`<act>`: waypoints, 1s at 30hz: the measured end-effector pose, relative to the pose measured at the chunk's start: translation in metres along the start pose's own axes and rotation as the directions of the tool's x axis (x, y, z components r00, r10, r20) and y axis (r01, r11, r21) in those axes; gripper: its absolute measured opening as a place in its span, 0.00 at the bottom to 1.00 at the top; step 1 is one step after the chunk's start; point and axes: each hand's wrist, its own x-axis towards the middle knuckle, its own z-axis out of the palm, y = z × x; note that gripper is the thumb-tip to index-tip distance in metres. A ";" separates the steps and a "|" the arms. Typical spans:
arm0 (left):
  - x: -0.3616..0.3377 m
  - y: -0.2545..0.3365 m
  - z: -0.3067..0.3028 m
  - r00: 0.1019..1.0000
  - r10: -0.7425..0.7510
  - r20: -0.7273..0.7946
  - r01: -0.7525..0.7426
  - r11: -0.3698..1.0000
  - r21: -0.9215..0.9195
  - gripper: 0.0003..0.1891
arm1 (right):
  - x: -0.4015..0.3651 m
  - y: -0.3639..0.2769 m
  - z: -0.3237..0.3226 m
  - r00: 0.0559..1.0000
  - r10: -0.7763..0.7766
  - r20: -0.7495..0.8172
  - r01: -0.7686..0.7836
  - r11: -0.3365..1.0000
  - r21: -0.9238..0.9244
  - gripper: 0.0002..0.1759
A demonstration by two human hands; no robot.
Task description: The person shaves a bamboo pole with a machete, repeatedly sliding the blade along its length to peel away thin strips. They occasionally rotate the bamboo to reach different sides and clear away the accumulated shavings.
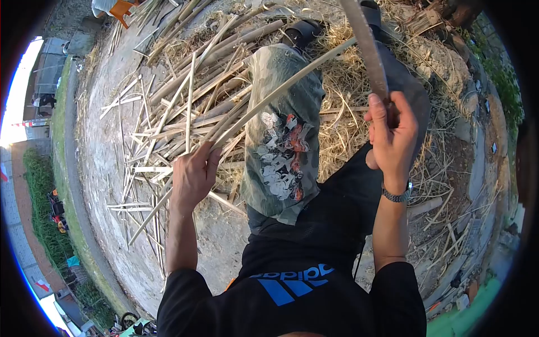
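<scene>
My left hand is closed around a long, thin bamboo strip. The strip slants over my covered leg, its far end up near the blade and its near end sticking out below the hand. In my right hand is a long-bladed knife, gripped by its handle, which the fingers mostly hide. Its blade points away from me, up past the top of the view. A camouflage-patterned cloth with a worn print drapes over my left leg, beneath the strip.
Split bamboo strips and poles lie heaped on the ground to the left. Curly shavings are piled between and beyond my legs. A rough stone sits at right. An orange chair stands at the far upper left.
</scene>
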 end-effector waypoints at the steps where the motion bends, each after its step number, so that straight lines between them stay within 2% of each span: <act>1: 0.000 0.003 0.006 1.000 0.013 -0.024 -0.014 0.999 -0.039 0.09 | -0.002 0.002 0.007 0.999 0.008 0.034 -0.010 0.998 0.068 0.14; 5: 0.004 -0.006 0.018 0.998 0.034 -0.048 -0.032 0.998 0.052 0.11 | 0.008 0.022 0.020 0.995 0.021 0.099 -0.023 0.999 0.025 0.14; 7: 0.002 -0.018 0.017 0.997 0.031 -0.072 -0.028 0.999 0.046 0.12 | 0.017 0.020 0.021 0.980 0.191 0.060 -0.197 0.973 0.121 0.15; 8: -0.001 -0.023 0.015 0.996 0.025 -0.089 -0.022 0.999 0.040 0.12 | 0.024 0.022 0.017 0.980 0.189 0.062 -0.195 0.973 0.120 0.15; 10: -0.004 -0.031 0.008 0.995 0.019 -0.094 -0.017 0.999 0.029 0.13 | 0.035 0.031 0.000 0.988 0.113 0.104 -0.091 0.977 -0.193 0.16; 12: -0.006 -0.031 0.003 0.988 0.054 -0.142 -0.058 0.998 -0.028 0.12 | 0.038 0.032 -0.004 0.983 0.137 0.119 -0.112 0.974 -0.196 0.17; 14: -0.005 -0.028 0.004 0.992 0.022 -0.127 -0.026 0.999 -0.029 0.12 | 0.041 0.030 -0.003 0.983 0.157 0.096 -0.123 0.948 -0.292 0.20; 17: -0.001 -0.031 0.018 0.932 0.167 -0.320 -0.134 0.983 0.122 0.08 | 0.044 0.045 0.005 0.997 0.072 0.034 -0.055 0.934 -0.354 0.22; 18: -0.002 -0.030 0.018 0.933 0.166 -0.319 -0.134 0.984 0.121 0.08 | 0.039 0.042 0.014 0.995 0.095 0.042 -0.080 0.957 -0.278 0.22; 20: -0.002 -0.027 0.019 0.926 0.183 -0.329 -0.124 0.973 0.193 0.07 | 0.018 0.029 0.031 0.985 0.054 0.161 -0.008 0.963 -0.268 0.21; 21: -0.001 -0.029 0.020 0.926 0.188 -0.328 -0.129 0.973 0.192 0.07 | 0.009 0.029 0.038 0.974 -0.020 0.227 0.080 0.963 -0.258 0.21; 22: -0.001 -0.031 0.022 0.919 0.190 -0.344 -0.137 0.975 0.174 0.07 | 0.003 0.024 0.037 0.971 0.003 0.241 0.065 0.959 -0.275 0.21; 24: -0.004 -0.034 0.021 0.916 0.191 -0.352 -0.144 0.977 0.156 0.07 | 0.016 0.029 0.031 0.979 0.037 0.202 0.024 0.957 -0.289 0.21; 25: -0.005 -0.031 0.021 0.916 0.194 -0.351 -0.145 0.976 0.161 0.07 | 0.027 0.035 0.032 0.994 0.005 0.112 0.028 0.956 -0.291 0.21; 26: -0.005 -0.028 0.022 0.916 0.192 -0.352 -0.141 0.976 0.166 0.08 | 0.028 0.036 0.035 0.993 0.001 0.120 0.034 0.956 -0.291 0.21; 28: -0.004 -0.026 0.022 0.887 0.235 -0.398 -0.166 0.966 0.201 0.07 | 0.027 0.036 0.047 0.987 0.134 0.088 -0.119 0.980 -0.162 0.22; 29: -0.004 -0.025 0.020 0.894 0.208 -0.396 -0.151 0.974 0.170 0.07 | 0.014 0.049 0.059 0.983 -0.093 0.157 0.129 0.962 -0.239 0.21; 30: -0.004 -0.022 0.020 0.906 0.181 -0.382 -0.138 0.981 0.139 0.07 | 0.000 0.037 0.064 0.977 -0.040 0.209 0.085 0.974 -0.211 0.23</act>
